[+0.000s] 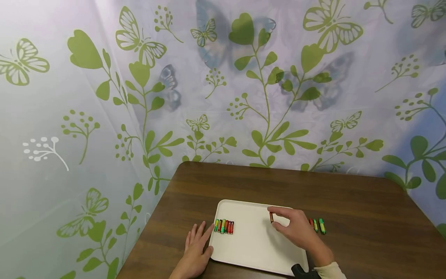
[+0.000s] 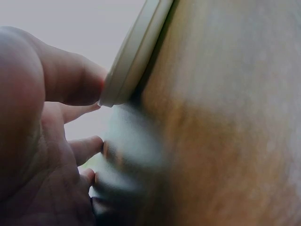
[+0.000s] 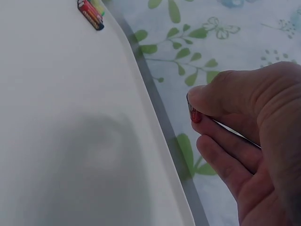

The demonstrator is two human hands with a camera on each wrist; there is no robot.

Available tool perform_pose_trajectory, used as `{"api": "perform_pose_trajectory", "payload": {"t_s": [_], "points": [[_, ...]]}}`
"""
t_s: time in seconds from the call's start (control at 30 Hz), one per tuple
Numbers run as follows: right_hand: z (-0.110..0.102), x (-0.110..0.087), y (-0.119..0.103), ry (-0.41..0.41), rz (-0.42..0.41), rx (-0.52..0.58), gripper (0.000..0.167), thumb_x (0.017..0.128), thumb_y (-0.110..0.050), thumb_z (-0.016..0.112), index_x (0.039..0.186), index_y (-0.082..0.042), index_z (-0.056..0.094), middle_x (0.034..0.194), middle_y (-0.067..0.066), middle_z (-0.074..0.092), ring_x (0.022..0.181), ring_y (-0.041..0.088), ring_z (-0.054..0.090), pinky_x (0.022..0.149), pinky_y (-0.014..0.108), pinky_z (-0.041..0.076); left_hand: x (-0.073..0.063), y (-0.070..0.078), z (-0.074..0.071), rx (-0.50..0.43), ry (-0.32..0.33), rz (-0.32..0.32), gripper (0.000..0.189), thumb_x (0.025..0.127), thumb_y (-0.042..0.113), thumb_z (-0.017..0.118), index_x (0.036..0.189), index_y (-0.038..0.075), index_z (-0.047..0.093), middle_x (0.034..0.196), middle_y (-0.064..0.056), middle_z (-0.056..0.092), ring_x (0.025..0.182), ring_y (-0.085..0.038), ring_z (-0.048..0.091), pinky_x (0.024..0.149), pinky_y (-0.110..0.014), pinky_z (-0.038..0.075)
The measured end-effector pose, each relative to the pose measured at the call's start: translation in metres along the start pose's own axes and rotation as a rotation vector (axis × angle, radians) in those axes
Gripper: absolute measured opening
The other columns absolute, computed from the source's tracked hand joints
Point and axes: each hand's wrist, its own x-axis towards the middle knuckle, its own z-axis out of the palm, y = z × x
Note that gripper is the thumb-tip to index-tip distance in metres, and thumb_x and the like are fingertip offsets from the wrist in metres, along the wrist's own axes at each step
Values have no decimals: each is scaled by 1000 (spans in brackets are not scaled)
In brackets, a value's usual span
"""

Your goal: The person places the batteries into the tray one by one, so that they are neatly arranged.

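Observation:
My right hand [image 1: 296, 228] pinches a red and black battery [image 1: 271, 217] between thumb and fingers, above the right half of a white tray [image 1: 254, 244]. In the right wrist view the red battery [image 3: 194, 114] shows at the fingertips, with its far part hidden by the thumb. A row of several batteries [image 1: 224, 226], red, green and yellow, lies side by side near the tray's left edge. My left hand [image 1: 195, 254] rests at that edge with fingers extended; in the left wrist view its thumb touches the tray rim [image 2: 134, 52].
To the right of the tray, more batteries [image 1: 322, 226], red and green-yellow, lie on the brown wooden table [image 1: 366, 232], partly behind the right hand. A patterned curtain [image 1: 223, 97] with leaves and butterflies hangs behind and left of the table.

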Motion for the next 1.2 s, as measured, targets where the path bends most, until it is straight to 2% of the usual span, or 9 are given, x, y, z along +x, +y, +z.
{"api": "perform_pose_trajectory", "payload": {"t_s": [0.2, 0.43, 0.83, 1.2], "points": [[15, 8, -16, -16, -13, 30, 47, 88, -5, 88, 131, -19, 81, 126, -6, 82, 112, 24, 81, 96, 44, 65, -1, -2, -1, 7, 1, 4, 68, 105, 12, 63, 169, 13, 42, 179, -30, 18, 165, -61, -6, 126, -77, -11], [34, 16, -31, -34, -33, 68, 43, 88, -5, 87, 129, -14, 81, 126, -5, 82, 115, 20, 80, 99, 43, 65, -2, -1, -2, -7, 1, 4, 68, 104, 11, 63, 169, 13, 43, 179, -31, 18, 165, -62, -6, 126, -78, -11], [73, 22, -43, -55, -96, 119, 40, 86, -3, 85, 126, -9, 82, 123, -3, 83, 116, 20, 79, 100, 41, 64, -1, -3, -3, 9, 0, 5, 69, 103, 10, 64, 169, 12, 43, 179, -31, 20, 164, -62, -4, 125, -80, -9], [99, 22, -52, -126, -75, 144, 40, 85, -2, 86, 125, -7, 82, 123, 1, 83, 116, 19, 78, 101, 42, 64, -2, 0, -3, 4, 5, 0, 68, 103, 10, 64, 168, 12, 44, 179, -32, 20, 164, -62, -4, 125, -80, -9]]}}
